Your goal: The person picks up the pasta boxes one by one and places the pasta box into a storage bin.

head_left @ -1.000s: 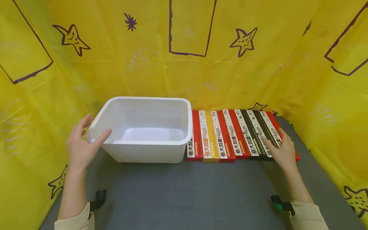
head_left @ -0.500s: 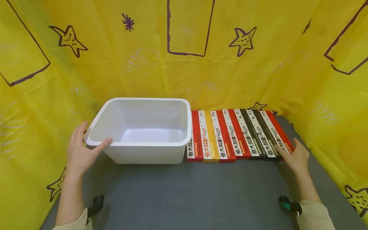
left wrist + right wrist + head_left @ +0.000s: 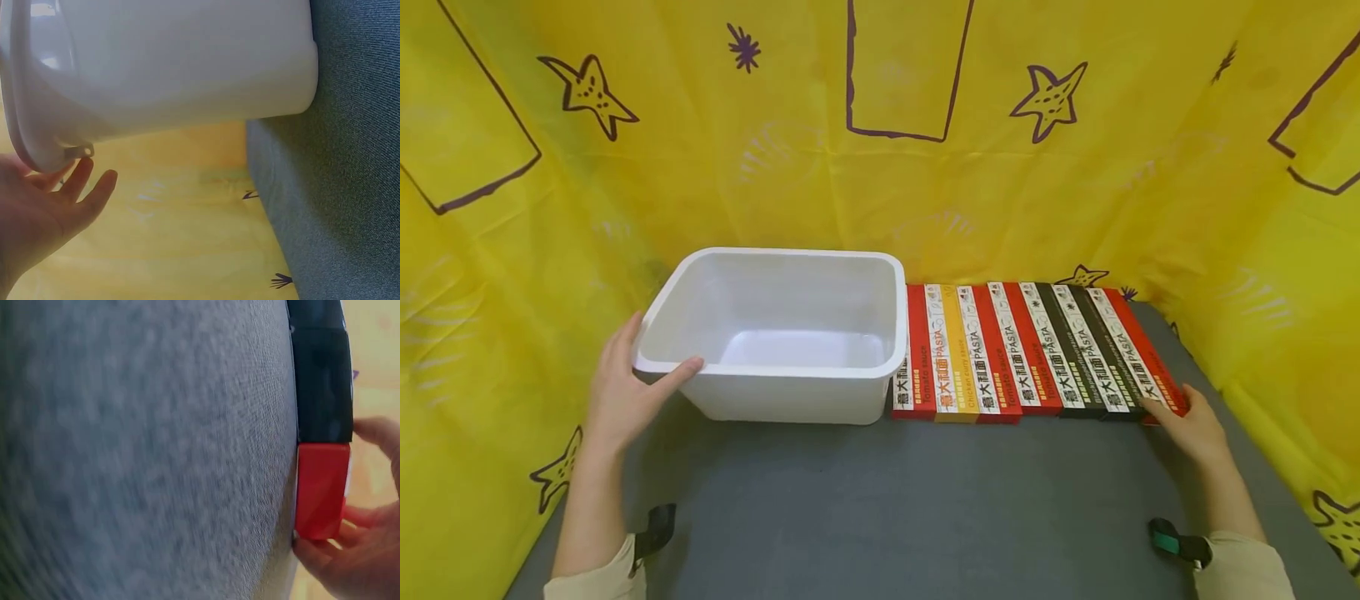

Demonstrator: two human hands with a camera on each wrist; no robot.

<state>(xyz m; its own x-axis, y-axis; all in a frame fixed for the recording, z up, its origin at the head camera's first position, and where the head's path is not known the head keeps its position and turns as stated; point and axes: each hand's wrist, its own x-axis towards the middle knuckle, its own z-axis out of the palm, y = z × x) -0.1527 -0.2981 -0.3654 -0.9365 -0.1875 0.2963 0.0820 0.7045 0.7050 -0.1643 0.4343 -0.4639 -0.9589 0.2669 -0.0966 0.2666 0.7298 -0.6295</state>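
A white plastic bin (image 3: 790,398) stands on the left of the table. My left hand (image 3: 625,392) holds its front left corner, thumb along the front rim and fingers at the left side; in the left wrist view fingertips touch beneath the rim (image 3: 37,164). Right of the bin lies a row of pasta boxes, overlapping or side by side. My right hand (image 3: 1198,429) grips the near end of the rightmost red pasta box (image 3: 1138,337). In the right wrist view its fingers lie around the outer side of that box (image 3: 322,490), and the thumb is by the black box (image 3: 324,384).
The row also has several other red boxes (image 3: 917,358), a yellow one (image 3: 958,342) and black ones. They lie close to the bin's right side. A yellow curtain (image 3: 790,183) hangs behind and beside the grey table (image 3: 880,500).
My right hand has moved right and nearer along the row, from above the black boxes to the last red box. My left hand has come closer around the bin's corner.
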